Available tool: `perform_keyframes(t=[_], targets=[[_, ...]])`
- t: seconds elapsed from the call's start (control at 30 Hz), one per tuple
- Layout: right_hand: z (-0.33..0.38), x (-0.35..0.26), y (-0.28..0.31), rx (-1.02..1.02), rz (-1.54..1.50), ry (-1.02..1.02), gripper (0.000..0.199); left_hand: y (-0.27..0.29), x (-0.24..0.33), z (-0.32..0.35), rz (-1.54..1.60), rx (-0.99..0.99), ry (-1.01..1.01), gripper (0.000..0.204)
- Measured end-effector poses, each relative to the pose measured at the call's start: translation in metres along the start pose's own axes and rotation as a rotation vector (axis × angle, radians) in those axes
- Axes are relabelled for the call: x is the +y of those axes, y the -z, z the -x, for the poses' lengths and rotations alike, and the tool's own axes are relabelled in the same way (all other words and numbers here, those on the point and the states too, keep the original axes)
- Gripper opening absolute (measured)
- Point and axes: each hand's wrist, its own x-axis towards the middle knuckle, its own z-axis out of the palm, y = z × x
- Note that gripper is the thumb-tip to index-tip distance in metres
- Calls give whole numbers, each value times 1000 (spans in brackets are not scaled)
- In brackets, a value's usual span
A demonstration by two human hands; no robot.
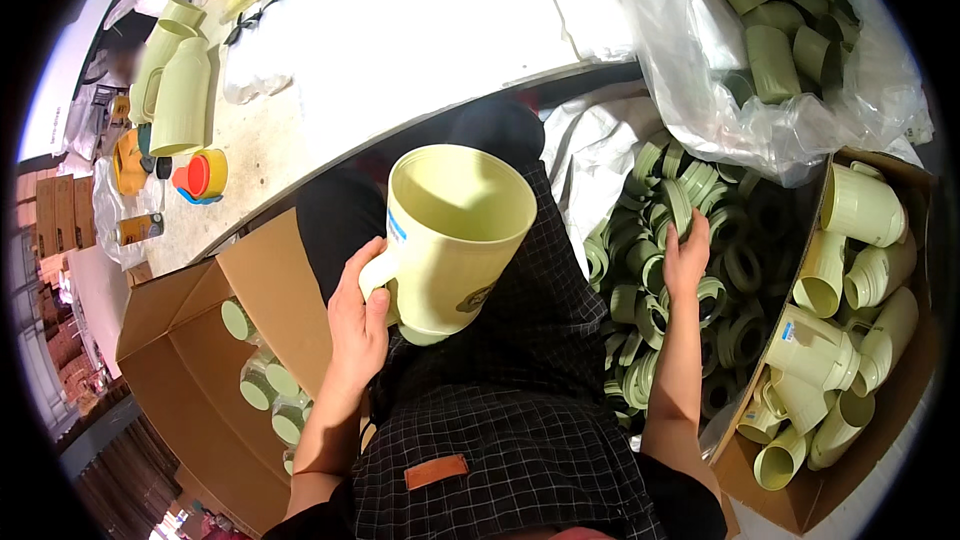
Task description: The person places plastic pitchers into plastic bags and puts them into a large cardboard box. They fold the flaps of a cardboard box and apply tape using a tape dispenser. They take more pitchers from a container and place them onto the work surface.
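My left hand (355, 330) is closed round the handle of a pale green plastic jug body (455, 260). The jug is held over my lap, its wide round mouth tilted up toward me, with a small blue label near the handle and a dark round mark low on its side. Over to the right, my right hand (688, 258) grips a green plastic ring (677, 206) at the top of a heap of similar rings (640, 370). Part of the ring is hidden behind my fingers. The heap lies on and beside a white sack (600, 145).
A cardboard box (830, 180) of handled jug bodies stands at the right. Behind it, a clear plastic bag (690, 110) holds green cylinders. At the left, another carton (190, 380) contains pale-green-topped pieces. The worktable (270, 155) bears jugs (182, 95) and a red-yellow tape roll (207, 173).
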Motion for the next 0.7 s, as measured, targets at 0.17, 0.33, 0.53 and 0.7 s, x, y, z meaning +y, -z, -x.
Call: perform_keyframes(t=[0.17,0.33,0.53,0.7], targets=[[7,-109,18,-280,-1818,-767,43,7,-1,0,105,34,0,54],[30,-164,-14,190,-531,101,46,7,4,-2,189,9,-53,51],[40,-168,-9,-243,-861,-69,42,3,-13,3,373,-72,-182,40],[-18,-233,98,-262,-888,719,62,15,-10,7,406,-161,-165,32]])
